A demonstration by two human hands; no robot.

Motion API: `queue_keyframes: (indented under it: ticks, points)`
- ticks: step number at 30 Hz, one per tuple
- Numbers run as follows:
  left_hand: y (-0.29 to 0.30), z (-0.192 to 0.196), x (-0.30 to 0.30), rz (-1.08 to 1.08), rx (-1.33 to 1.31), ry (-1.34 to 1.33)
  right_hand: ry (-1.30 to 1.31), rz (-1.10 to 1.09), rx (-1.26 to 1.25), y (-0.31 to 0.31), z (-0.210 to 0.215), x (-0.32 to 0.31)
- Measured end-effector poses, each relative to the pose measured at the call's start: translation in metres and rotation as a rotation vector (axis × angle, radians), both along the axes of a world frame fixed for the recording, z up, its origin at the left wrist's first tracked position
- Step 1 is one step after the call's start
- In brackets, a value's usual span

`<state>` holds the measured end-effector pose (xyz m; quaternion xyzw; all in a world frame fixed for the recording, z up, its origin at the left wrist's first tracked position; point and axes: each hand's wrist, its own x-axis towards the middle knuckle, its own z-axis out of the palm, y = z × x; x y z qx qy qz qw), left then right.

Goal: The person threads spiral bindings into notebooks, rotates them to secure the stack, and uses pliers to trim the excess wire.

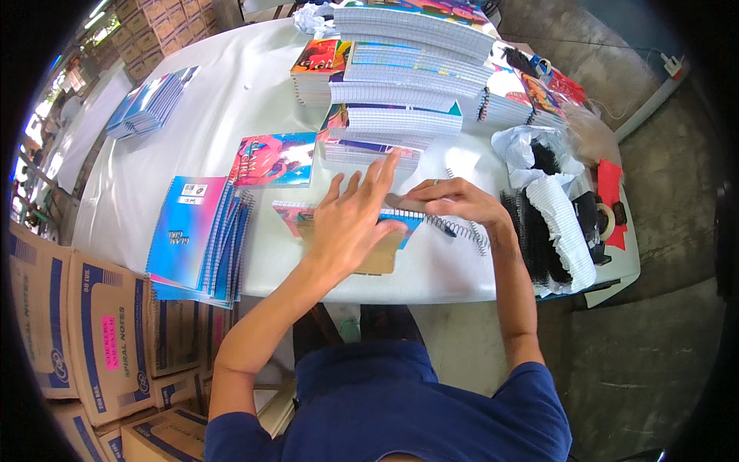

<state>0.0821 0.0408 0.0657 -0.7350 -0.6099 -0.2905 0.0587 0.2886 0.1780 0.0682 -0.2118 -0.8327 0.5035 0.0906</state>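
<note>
A notebook [296, 219] with a colourful cover stands in front of me, its punched edge upward, against a brown cardboard piece [377, 258]. My left hand [342, 223] lies over its top edge, fingers stretched and apart. A black wire spiral [462, 229] runs along the right part of that edge, and its loose end sticks out past the notebook to the right. My right hand [458, 202] is closed just above the spiral, around a small greyish thing [404, 203] whose kind I cannot make out. Part of the notebook is hidden behind my left hand.
Bound blue-and-pink notebooks [185, 231] lie at the left, beside a pink-covered one [275, 160]. Tall paper stacks [404, 119] stand at the back. Black spirals [531, 239] in white wrapping [558, 223] and a tape roll [606, 222] lie right. Cartons [108, 331] stand below left.
</note>
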Motion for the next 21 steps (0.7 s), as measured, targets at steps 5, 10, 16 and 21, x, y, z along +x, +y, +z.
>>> queue_keyframes:
  ticks: [5,10,16,21]
  points:
    - [0.001,-0.002,-0.007,0.007,0.046,-0.032,0.237,0.117,-0.113,0.001,-0.007,-0.006]
    - [-0.003,0.001,-0.012,0.031,0.029,0.002,0.46,0.165,-0.256,0.007,-0.02,-0.01]
    - [-0.007,0.001,-0.021,0.07,0.035,-0.003,0.446,0.01,-0.585,0.023,-0.041,-0.001]
    - [-0.012,0.002,-0.028,0.066,0.026,-0.034,0.215,0.07,-0.189,0.005,-0.02,-0.035]
